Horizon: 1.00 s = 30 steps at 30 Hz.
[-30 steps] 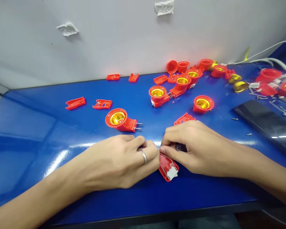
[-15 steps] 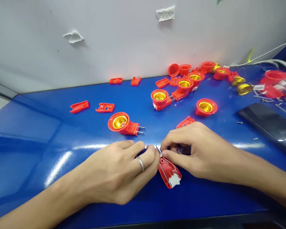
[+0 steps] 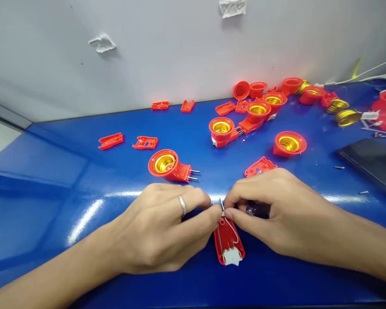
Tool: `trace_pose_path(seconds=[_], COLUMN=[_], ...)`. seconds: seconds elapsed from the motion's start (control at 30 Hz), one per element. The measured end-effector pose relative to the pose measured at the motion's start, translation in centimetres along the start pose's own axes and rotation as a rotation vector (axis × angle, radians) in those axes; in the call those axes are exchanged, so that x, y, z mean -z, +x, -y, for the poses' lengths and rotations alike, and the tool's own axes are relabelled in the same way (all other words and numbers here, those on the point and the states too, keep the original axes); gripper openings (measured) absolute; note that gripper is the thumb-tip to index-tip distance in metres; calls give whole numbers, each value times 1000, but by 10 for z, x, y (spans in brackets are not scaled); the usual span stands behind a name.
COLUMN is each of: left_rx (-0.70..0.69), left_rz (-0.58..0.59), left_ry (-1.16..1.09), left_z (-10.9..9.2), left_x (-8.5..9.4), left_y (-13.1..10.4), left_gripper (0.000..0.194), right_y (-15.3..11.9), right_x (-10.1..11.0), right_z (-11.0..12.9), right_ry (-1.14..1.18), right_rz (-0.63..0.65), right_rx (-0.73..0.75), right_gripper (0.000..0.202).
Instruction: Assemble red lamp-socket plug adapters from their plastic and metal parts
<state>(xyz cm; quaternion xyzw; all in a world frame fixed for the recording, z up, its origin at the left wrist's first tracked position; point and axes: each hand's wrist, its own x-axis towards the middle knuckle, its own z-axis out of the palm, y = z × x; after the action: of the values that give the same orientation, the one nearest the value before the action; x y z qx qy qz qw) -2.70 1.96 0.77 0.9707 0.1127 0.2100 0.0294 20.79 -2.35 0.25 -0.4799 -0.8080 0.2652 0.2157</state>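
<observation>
A red plastic plug housing [image 3: 227,236] lies open side up between my hands, near the table's front. Inside it are a white block [image 3: 232,256] at the lower end, a thin white wire [image 3: 234,231] and a coiled strip along the left side. My left hand [image 3: 170,227], a ring on one finger, is closed with its fingertips on the housing's upper left end. My right hand [image 3: 273,210] pinches the base of a metal plug pin [image 3: 221,205] at the top of the housing. A dark rod-like tool with a clear end [image 3: 251,210] is tucked in its palm.
A red lamp socket with two pins [image 3: 167,166] lies beyond my left hand, another socket [image 3: 289,144] beyond the right. A red cover [image 3: 260,167] is partly behind my right hand. More sockets and brass shells line the back. A black flat object [image 3: 373,163] lies right.
The housing has turned more upright, its white-block end swinging left. My left fingers have shifted along its upper edge. My right hand keeps its pinch, and the camera view has moved slightly.
</observation>
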Motion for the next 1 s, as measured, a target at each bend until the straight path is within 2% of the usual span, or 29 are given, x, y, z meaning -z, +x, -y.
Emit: trace_pose_path(seconds=[0.17, 0.4, 0.6, 0.8, 0.9, 1.0], left_rx=[173, 326, 297, 287, 373, 552], left_rz=[-21, -66, -135, -88, -92, -40], left_ry=[-20, -172, -88, -22, -199, -431], left_z=[-8, -21, -23, -20, -19, -17], left_x=[0, -5, -8, -6, -5, -2], left_y=[5, 9, 6, 4, 9, 16], left_gripper=[5, 10, 10, 23, 18, 17], right_y=[0, -2, -1, -1, 0, 2], right_x=[0, 0, 1, 1, 1, 1], right_z=[0, 2, 2, 4, 5, 6], right_ry=[14, 42, 56, 45, 57, 82], right_rz=[11, 14, 39, 49, 49, 49], right_rx=[6, 5, -23, -31, -33, -33], right_gripper=[15, 15, 16, 16, 16, 15])
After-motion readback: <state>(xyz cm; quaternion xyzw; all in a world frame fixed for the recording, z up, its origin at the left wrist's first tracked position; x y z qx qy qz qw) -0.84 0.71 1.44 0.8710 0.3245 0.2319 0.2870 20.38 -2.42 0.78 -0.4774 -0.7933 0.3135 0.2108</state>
